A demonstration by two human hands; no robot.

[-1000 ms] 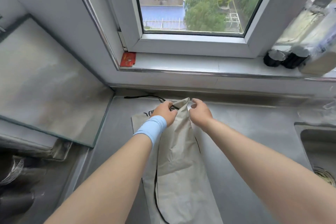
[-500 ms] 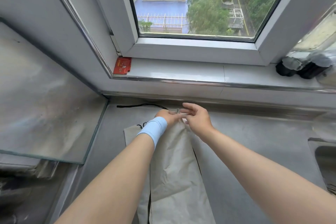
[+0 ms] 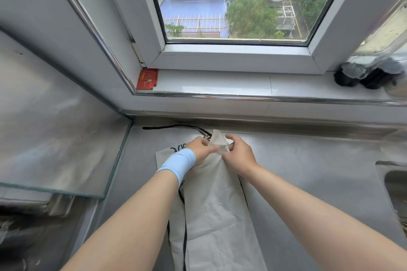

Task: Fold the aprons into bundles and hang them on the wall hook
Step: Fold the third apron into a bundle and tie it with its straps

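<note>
2 hands meet at the far end of a beige apron (image 3: 215, 215), which lies folded into a long strip on the steel counter (image 3: 308, 171) below the window sill (image 3: 220, 84). The left hand (image 3: 201, 149), wearing a light-blue wristband (image 3: 177, 164), has its fingers curled onto the raised tip of the cloth. The right hand (image 3: 239, 156) pinches the same tip from the other side, fingers bent around it. A black strap (image 3: 171, 126) trails from the tip leftward along the counter's back edge. A glass sheet (image 3: 55, 138) lies at left, a sink (image 3: 394, 182) at right, a red packet (image 3: 147, 79) on the sill.
</note>
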